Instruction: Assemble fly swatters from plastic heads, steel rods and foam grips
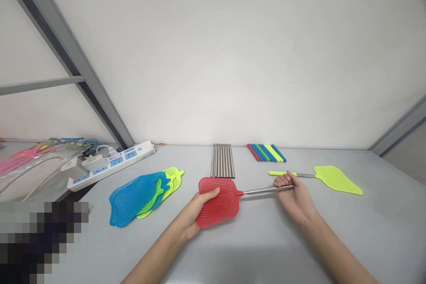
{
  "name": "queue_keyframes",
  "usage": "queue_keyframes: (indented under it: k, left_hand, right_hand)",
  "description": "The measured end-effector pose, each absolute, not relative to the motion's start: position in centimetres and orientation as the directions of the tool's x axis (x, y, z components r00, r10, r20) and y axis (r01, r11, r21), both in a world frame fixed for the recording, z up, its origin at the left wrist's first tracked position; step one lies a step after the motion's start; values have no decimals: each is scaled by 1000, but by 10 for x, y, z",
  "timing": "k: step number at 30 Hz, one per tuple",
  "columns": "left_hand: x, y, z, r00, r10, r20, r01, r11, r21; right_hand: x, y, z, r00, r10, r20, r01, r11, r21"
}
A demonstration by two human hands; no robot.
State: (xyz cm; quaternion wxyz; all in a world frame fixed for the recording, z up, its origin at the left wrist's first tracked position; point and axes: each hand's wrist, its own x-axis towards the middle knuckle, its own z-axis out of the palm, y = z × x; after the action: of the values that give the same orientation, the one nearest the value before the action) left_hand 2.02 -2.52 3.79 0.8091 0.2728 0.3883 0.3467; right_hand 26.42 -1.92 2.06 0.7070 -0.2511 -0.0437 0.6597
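My left hand (195, 213) grips a red perforated fly swatter head (221, 208), thumb on top and fingers beneath. A metal rod (262, 190) runs from the head's neck to the right. Closed around the rod's far end is my right hand (293, 195); that end is partly hidden by the fingers. Just behind the right hand lies a yellow fly swatter (336, 179) with a metal rod and a yellow handle (277, 173). Left of my left hand, blue, green and yellow swatter heads (133, 197) lie overlapping on the grey table (253, 248).
Several metal rods (222, 159) lie side by side near the wall. To their right is a row of coloured handles (266, 152). A white power strip (116, 164) with plugs and cables stands at the left, beside bagged pink items (29, 157). A grey frame post (83, 66) rises behind it.
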Motion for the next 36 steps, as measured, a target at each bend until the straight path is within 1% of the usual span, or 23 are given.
queue_keyframes:
  k: [5,10,14,17,20,24,28,36]
  left_hand:
    - [13,-21,43,444,791,-420,-384,592,709]
    - [9,-18,49,419,792,-445,-408,602,686]
    - [3,-13,55,362,817,-449,-422,573,703]
    - [-2,-9,56,274,853,-444,-439,522,731]
    - [-6,-6,56,224,877,-426,-449,481,753]
    - [-9,-5,56,207,900,-384,-466,436,770]
    - [-10,-5,54,188,908,-374,-462,418,783]
    - [-12,-4,50,215,907,-361,-440,420,794]
  right_hand:
    - [264,-22,20,98,954,-282,-785,-100,-611]
    - [262,-26,19,58,940,-337,-682,-209,-700]
    - [259,-27,20,39,942,-333,-636,-233,-736]
    - [257,-28,21,14,949,-314,-629,-236,-740]
    - [256,-29,21,-8,952,-305,-624,-243,-743]
    - [256,-29,21,-35,956,-293,-613,-251,-749]
    - [256,-28,21,-20,959,-283,-609,-236,-757]
    - [259,-30,29,-124,961,-248,-466,-277,-840]
